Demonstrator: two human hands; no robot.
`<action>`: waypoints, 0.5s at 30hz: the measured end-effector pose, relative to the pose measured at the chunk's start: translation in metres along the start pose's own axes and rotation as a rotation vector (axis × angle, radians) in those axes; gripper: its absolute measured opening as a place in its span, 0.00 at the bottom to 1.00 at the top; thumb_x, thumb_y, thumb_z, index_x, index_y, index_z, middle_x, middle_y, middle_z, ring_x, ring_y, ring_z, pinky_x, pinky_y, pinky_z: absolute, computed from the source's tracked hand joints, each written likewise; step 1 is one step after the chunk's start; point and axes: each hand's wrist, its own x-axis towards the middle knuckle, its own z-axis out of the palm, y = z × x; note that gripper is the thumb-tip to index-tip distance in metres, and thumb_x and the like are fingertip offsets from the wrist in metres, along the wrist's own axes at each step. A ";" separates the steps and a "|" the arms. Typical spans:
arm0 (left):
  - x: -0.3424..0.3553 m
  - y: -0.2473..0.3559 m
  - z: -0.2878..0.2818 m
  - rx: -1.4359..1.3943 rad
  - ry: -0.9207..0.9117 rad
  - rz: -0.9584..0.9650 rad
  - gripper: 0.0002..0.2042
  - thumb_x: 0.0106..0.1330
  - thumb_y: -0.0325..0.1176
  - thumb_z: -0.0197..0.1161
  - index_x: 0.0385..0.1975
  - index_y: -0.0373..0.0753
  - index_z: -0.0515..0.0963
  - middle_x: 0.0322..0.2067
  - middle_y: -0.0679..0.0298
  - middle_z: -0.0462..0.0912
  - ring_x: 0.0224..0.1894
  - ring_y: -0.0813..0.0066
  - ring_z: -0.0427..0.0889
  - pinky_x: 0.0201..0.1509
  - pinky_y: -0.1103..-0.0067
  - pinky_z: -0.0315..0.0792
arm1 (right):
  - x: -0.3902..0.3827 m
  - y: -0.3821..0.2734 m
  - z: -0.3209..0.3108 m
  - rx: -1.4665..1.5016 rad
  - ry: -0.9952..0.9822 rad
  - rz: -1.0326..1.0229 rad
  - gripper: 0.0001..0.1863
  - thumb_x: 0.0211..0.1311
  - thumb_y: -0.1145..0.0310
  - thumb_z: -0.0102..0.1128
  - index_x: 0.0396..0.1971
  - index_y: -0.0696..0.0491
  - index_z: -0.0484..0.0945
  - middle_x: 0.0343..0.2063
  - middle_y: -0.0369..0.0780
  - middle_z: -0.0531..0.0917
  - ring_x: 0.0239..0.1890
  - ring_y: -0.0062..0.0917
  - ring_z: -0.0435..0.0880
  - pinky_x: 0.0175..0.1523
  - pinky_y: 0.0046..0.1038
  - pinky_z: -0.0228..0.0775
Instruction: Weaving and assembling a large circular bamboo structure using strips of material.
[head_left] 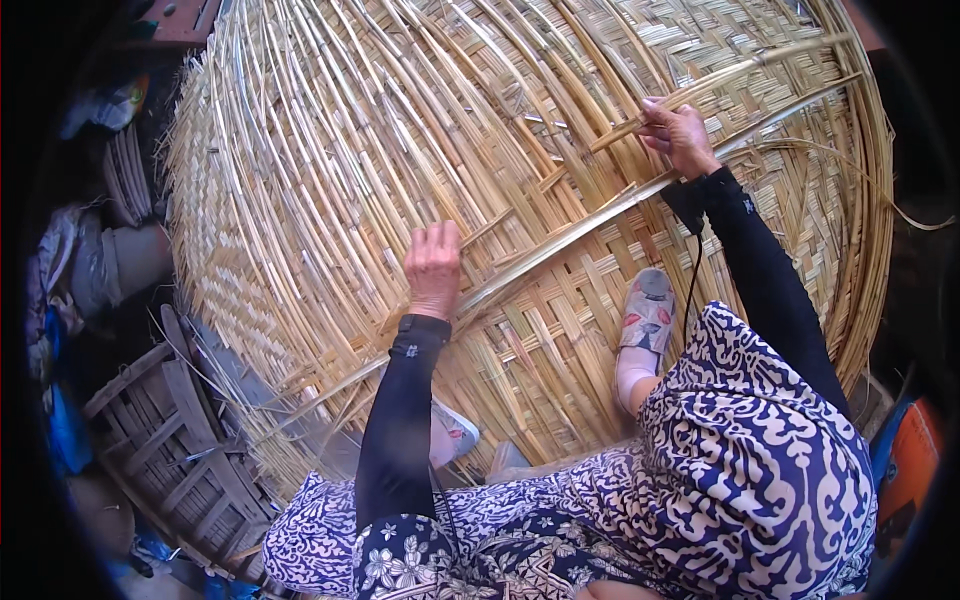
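A large woven mat of pale split reeds (520, 370) spreads in front of me, with long loose reeds fanning over its left and far parts. My right hand (683, 138) pinches a flat reed strip (770, 58) that slants up to the far right edge. My left hand (433, 265) is closed with its fingers curled down onto the reeds. A short strip end pokes out beside it, but what the fingers grip is hidden. Between my hands and my body, a long pale strip (560, 243) crosses the weave diagonally.
My shoes (648, 300) rest on the mat. A slatted wooden frame (185, 450) leans at lower left, near cloth and bags (85, 260). An orange object (912, 455) stands at the lower right. A dark cord (693, 280) hangs by my right forearm.
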 end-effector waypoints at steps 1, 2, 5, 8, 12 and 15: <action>0.003 0.004 0.000 -0.049 0.021 0.027 0.04 0.44 0.25 0.53 0.22 0.38 0.70 0.22 0.62 0.70 0.27 0.71 0.70 0.26 0.80 0.68 | 0.001 0.001 0.000 -0.005 0.015 0.005 0.11 0.49 0.68 0.56 0.32 0.55 0.72 0.21 0.35 0.77 0.20 0.17 0.77 0.19 0.14 0.68; 0.004 0.010 0.001 -0.060 0.062 0.097 0.04 0.45 0.26 0.54 0.22 0.38 0.70 0.21 0.62 0.70 0.27 0.71 0.70 0.25 0.80 0.68 | 0.001 0.004 0.003 0.033 0.018 0.030 0.11 0.48 0.67 0.57 0.32 0.55 0.72 0.21 0.34 0.76 0.20 0.16 0.76 0.20 0.13 0.68; 0.005 0.016 0.009 -0.056 -0.135 0.065 0.03 0.45 0.27 0.53 0.20 0.38 0.69 0.21 0.62 0.69 0.26 0.71 0.70 0.25 0.79 0.68 | -0.004 0.009 0.004 0.034 0.012 0.084 0.11 0.48 0.68 0.58 0.32 0.55 0.72 0.22 0.34 0.77 0.22 0.16 0.77 0.21 0.12 0.67; 0.006 0.018 0.012 -0.021 -0.066 0.070 0.01 0.44 0.26 0.53 0.17 0.38 0.69 0.19 0.64 0.69 0.23 0.72 0.71 0.23 0.79 0.66 | -0.006 0.008 0.003 0.079 -0.095 0.078 0.11 0.47 0.69 0.58 0.33 0.54 0.72 0.25 0.34 0.78 0.26 0.17 0.77 0.24 0.12 0.67; 0.011 0.020 0.012 0.094 -0.085 0.058 0.01 0.44 0.26 0.52 0.17 0.38 0.68 0.14 0.64 0.69 0.19 0.72 0.70 0.21 0.80 0.64 | -0.011 0.014 0.003 0.090 -0.111 0.066 0.12 0.48 0.71 0.57 0.35 0.54 0.72 0.27 0.35 0.78 0.29 0.18 0.78 0.26 0.13 0.67; 0.021 0.016 0.010 0.019 -0.105 0.075 0.01 0.45 0.24 0.52 0.17 0.37 0.68 0.13 0.63 0.70 0.18 0.71 0.71 0.21 0.79 0.64 | -0.010 0.015 0.005 0.100 -0.080 0.073 0.13 0.50 0.70 0.55 0.38 0.54 0.70 0.28 0.35 0.77 0.29 0.18 0.78 0.25 0.13 0.67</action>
